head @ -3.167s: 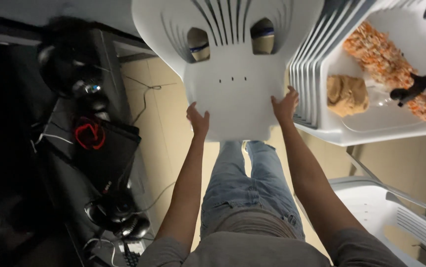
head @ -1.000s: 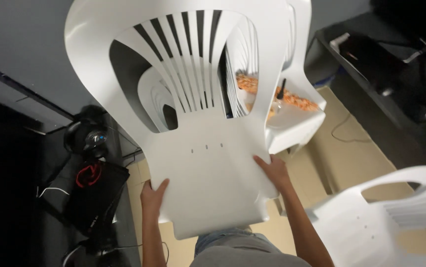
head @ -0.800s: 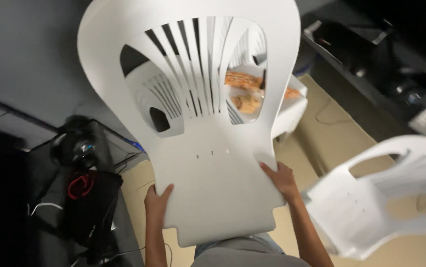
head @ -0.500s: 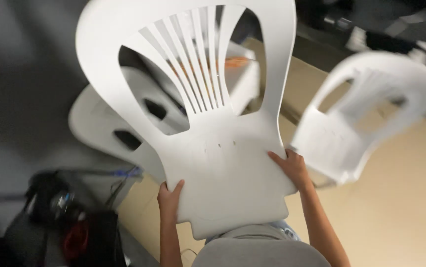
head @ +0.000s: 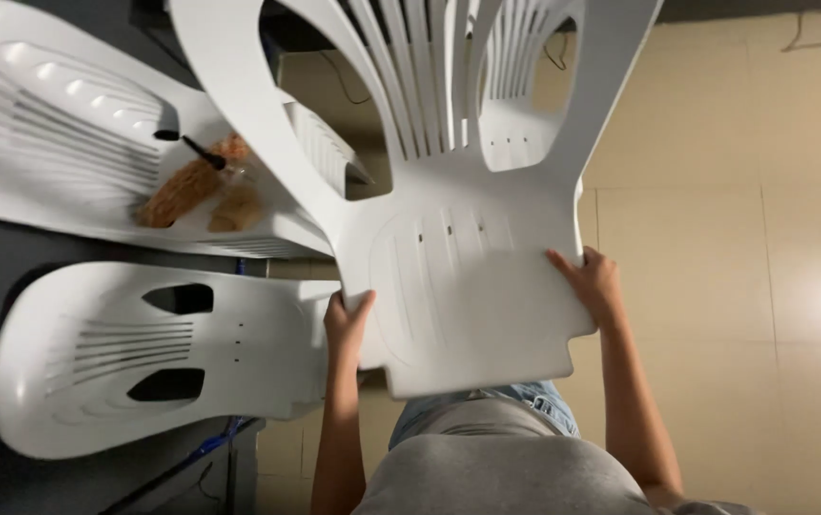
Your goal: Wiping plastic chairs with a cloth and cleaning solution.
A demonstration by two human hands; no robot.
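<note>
Closest to the camera, the left hand (head: 347,319) and right hand (head: 590,282) are gripping opposite edges of a white plastic chair (head: 458,248), holding it raised over the tiled floor (head: 716,191). Beyond to the left, another white chair (head: 134,353) is lying, and farther off a chair stack (head: 58,143) is carrying orange snacks (head: 186,186).

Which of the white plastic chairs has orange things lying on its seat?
The upper-left chair: orange things lie on it. The lower-left chair is bare, and both hands grip the held chair.
</note>
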